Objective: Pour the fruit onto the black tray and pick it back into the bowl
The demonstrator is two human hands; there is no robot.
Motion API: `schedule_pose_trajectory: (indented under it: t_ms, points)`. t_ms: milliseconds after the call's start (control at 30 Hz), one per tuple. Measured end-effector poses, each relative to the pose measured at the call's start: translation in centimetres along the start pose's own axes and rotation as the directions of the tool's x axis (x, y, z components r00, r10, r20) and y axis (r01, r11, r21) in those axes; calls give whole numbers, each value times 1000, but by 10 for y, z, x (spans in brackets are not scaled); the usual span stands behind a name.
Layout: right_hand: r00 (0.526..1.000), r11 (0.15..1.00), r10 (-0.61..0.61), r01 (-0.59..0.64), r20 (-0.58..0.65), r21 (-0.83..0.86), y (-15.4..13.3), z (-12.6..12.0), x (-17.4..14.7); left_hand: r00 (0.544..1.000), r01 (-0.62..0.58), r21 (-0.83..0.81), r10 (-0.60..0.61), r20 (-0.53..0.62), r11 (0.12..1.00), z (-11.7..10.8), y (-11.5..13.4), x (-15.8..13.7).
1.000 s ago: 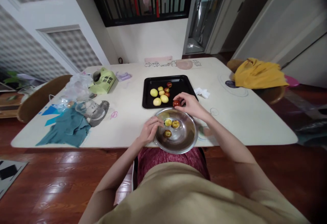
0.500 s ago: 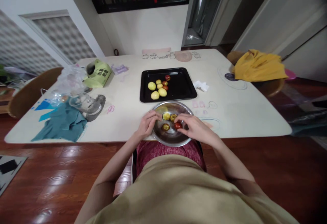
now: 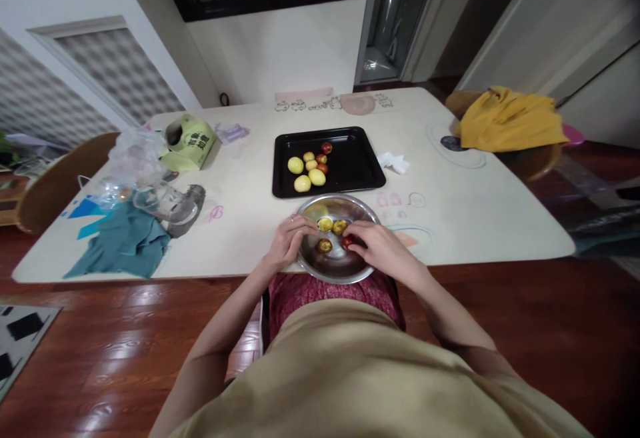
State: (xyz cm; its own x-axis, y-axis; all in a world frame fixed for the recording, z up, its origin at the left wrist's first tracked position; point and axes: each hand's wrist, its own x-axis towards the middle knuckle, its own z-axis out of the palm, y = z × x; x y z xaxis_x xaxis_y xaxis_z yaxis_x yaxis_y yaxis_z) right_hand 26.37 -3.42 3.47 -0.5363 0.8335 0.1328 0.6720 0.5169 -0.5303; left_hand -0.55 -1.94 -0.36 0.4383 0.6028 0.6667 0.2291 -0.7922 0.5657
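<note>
in the head view, just right of centre and below mid-height: red jujube (image 3: 347,243) low inside the steel bowl (image 3: 345,267), at the fingertips of the right hand (image 3: 383,249) and to the left of its palm. right hand much nearer than the left hand (image 3: 289,241), over at the bowl's left rim. no long axis to make out, being roughly round and partly covered by fingers. right grip drawn in to about the jujube's width, thumb and forefinger touching it; firmness impossible to tell. left fingers bent over the rim, tips above the hollow; cannot tell whether pinching the metal or only resting there.

in looks, smooth and dark red, unlike the three mottled jujubes (image 3: 325,246) in the same bowl, yellow patched with brown: two up and to the left, one straight left and apart.

higher in the frame, near centre: black baking tray (image 3: 357,161), just beyond the bowl, bearing yellow-green jujubes (image 3: 317,177) and smaller red-brown jujubes (image 3: 327,148) in its left half. right of that, crumpled white tissue (image 3: 395,162) on the pale table (image 3: 240,191).
</note>
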Motion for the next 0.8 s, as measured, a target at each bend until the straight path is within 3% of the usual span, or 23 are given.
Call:
schedule_pose_trajectory:
  t_ms: [267, 367, 533, 667, 800]
  points:
    - [995, 999, 29, -27, -92, 28, 2, -2, 0, 1000, -1, 4, 1, 8, 1000, -1, 1, 1]
    - [982, 997, 10, 5, -187, 76, 4, -6, -2, 1000, -15, 13, 15, 12, 1000, -2, 1, 2]
    - [923, 991, -41, 86, -382, 100, 17, -9, -6, 1000, 10, 22, -10, 14, 1000, -2, 1, 1]
    - [874, 969, -72, 176, -481, 175, 32, 3, -10, 1000, -9, -42, 8, -28, 999, -3, 3, 4]
    - [826, 942, -93, 254, -556, 220, 42, 19, -12, 990, 90, -28, -92, -102, 996, -12, 4, 23]
